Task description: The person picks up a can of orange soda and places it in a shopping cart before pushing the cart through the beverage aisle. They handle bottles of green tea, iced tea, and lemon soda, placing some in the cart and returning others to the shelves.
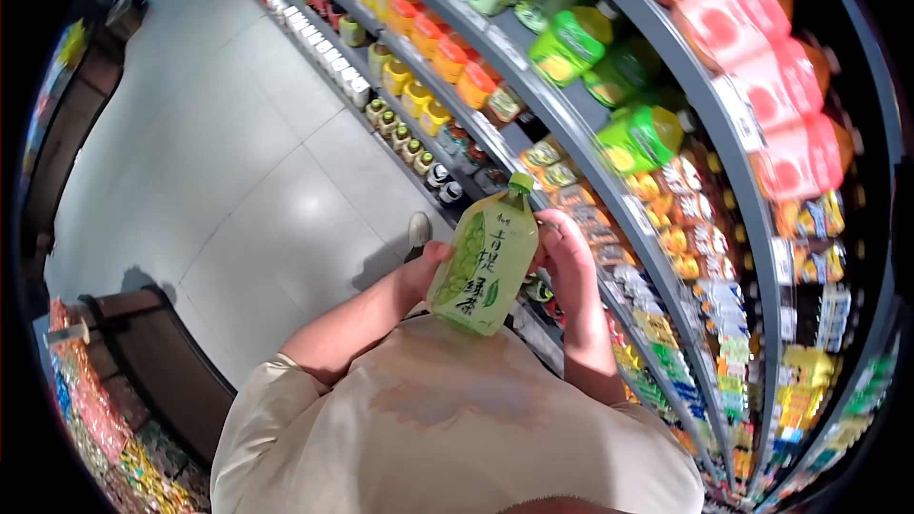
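Observation:
A large green tea bottle (486, 262) with a green cap and a grape picture on its label is held up in front of my chest, slightly tilted. My left hand (424, 271) grips its left side, thumb on the edge. On the opposite side, my right hand (564, 252) holds the bottle near its shoulder. Most fingers of both hands are hidden behind it. To the right, green-labelled bottles (571, 43) stand on a shelf, apart from my hands.
Long drink shelves (533, 86) curve along my right side, with price tags on their edges. Large pink-labelled bottles (752, 48) fill the upper shelf. Grey floor tiles (257, 200) stretch along the left. A dark display stand (157, 352) with colourful packets is at the lower left.

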Motion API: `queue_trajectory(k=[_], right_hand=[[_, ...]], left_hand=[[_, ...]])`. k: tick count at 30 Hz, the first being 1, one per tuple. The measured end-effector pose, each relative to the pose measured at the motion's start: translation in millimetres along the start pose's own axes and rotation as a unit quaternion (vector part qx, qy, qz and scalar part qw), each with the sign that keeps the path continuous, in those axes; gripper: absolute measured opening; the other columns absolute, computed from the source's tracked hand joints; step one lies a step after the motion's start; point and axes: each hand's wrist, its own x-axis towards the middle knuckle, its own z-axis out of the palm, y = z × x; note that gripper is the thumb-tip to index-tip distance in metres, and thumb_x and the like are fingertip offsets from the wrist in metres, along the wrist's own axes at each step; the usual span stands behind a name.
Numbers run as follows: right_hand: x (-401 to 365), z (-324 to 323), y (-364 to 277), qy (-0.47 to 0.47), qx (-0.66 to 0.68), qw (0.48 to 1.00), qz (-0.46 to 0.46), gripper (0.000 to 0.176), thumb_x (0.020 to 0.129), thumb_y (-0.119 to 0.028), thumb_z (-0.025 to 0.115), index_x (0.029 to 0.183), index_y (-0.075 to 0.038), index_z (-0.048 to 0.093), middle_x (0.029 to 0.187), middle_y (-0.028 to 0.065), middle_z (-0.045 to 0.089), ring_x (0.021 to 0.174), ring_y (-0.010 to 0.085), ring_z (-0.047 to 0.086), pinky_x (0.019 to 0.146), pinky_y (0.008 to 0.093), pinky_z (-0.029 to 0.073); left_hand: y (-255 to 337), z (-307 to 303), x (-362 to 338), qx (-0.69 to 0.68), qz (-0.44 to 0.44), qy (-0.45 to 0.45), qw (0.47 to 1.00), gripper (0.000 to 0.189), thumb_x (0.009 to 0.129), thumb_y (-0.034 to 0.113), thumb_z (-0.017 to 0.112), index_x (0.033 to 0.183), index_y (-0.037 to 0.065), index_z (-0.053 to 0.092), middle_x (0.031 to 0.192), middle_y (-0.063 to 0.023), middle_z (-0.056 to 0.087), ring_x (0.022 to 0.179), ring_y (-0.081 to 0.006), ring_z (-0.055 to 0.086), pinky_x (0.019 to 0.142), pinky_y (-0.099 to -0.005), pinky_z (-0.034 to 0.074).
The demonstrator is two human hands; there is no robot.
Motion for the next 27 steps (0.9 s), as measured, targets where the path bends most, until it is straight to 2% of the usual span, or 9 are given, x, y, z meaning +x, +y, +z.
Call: queue_trajectory(k=[2,4,9,16,20,21,24,25,27], right_hand=[[40.0,19.6,-12.1,-0.017,0.018,0.999,0.038,0.033,0.101,-0.015,0.051,0.131,-0.003,0.051,0.08,0.0025,0.057,0.07,0.0119,0.057,0.067,0.0242,0.044],[84.6,26.4,-6.0,-0.051,-0.003,0.999,0.018,0.034,0.101,-0.016,0.053,0.132,-0.002,0.051,0.081,0.0024,0.057,0.071,0.0113,0.056,0.067,0.0252,0.045],[188.6,67.6,-20.0,-0.156,0.037,0.987,0.017,0.038,0.099,-0.014,0.057,0.134,-0.002,0.048,0.085,0.0005,0.055,0.072,0.009,0.055,0.066,0.0246,0.046],[314.5,150.4,-31.5,-0.259,-0.001,0.962,0.087,0.037,0.1,-0.012,0.055,0.134,-0.002,0.048,0.084,-0.0009,0.054,0.071,0.008,0.054,0.065,0.0234,0.046],[369.7,203.2,-42.2,-0.305,0.014,0.946,0.109,0.041,0.1,-0.02,0.053,0.136,-0.001,0.048,0.097,0.0015,0.058,0.083,0.0086,0.057,0.069,0.0247,0.047],[383.5,216.6,-44.8,-0.34,0.005,0.935,0.101,0.046,0.099,-0.025,0.053,0.139,-0.001,0.047,0.108,0.0025,0.06,0.092,0.01,0.058,0.075,0.0259,0.048],[415.6,259.0,-54.3,-0.388,-0.009,0.917,0.095,0.049,0.099,-0.027,0.054,0.14,-0.002,0.046,0.114,0.0034,0.061,0.095,0.011,0.058,0.079,0.0268,0.048],[431.0,270.6,-56.3,-0.441,-0.028,0.893,0.089,0.076,0.092,-0.041,0.068,0.149,0.0,0.038,0.133,0.0064,0.057,0.122,0.0154,0.055,0.101,0.0325,0.045],[443.6,305.7,-60.5,-0.413,-0.02,0.908,0.065,0.081,0.088,-0.041,0.074,0.148,0.0,0.038,0.132,0.0062,0.057,0.12,0.0149,0.055,0.1,0.0319,0.045]], left_hand=[[18.6,-35.8,-3.0,0.004,0.012,0.027,1.0,0.109,0.067,0.066,0.077,0.147,0.001,0.04,0.134,-0.0208,0.055,0.117,-0.0312,0.063,0.09,-0.0414,0.059],[46.3,-67.9,-1.4,0.026,0.02,0.071,0.997,0.11,0.064,0.064,0.077,0.147,0.002,0.04,0.136,-0.0213,0.054,0.12,-0.0313,0.061,0.093,-0.0425,0.057],[148.4,-66.6,-6.1,0.033,0.066,0.142,0.987,0.111,0.063,0.064,0.077,0.148,0.003,0.04,0.136,-0.0233,0.054,0.12,-0.0396,0.059,0.098,-0.0508,0.053],[242.9,-123.8,-46.2,-0.019,0.147,0.188,0.971,0.108,0.063,0.064,0.077,0.146,0.003,0.043,0.132,-0.0246,0.056,0.121,-0.0411,0.058,0.099,-0.0534,0.052],[269.1,-164.6,-85.6,-0.007,0.169,0.211,0.963,0.109,0.064,0.066,0.076,0.146,0.003,0.042,0.136,-0.023,0.052,0.121,-0.0417,0.057,0.098,-0.0525,0.052],[278.1,-168.6,-93.5,-0.004,0.173,0.204,0.964,0.11,0.064,0.066,0.076,0.147,0.003,0.041,0.137,-0.0225,0.051,0.121,-0.0418,0.057,0.097,-0.0527,0.052],[318.3,-170.8,-111.7,-0.006,0.189,0.173,0.967,0.112,0.066,0.068,0.075,0.149,0.003,0.037,0.138,-0.0213,0.051,0.119,-0.0412,0.058,0.096,-0.0519,0.053],[339.7,-163.9,-115.8,0.001,0.195,0.162,0.967,0.112,0.066,0.068,0.075,0.15,0.003,0.037,0.138,-0.0209,0.051,0.118,-0.04,0.059,0.096,-0.0508,0.053],[385.2,-155.1,-127.0,0.061,0.196,0.187,0.961,0.11,0.068,0.065,0.075,0.149,0.002,0.037,0.137,-0.0198,0.054,0.117,-0.0354,0.061,0.096,-0.0471,0.054]])
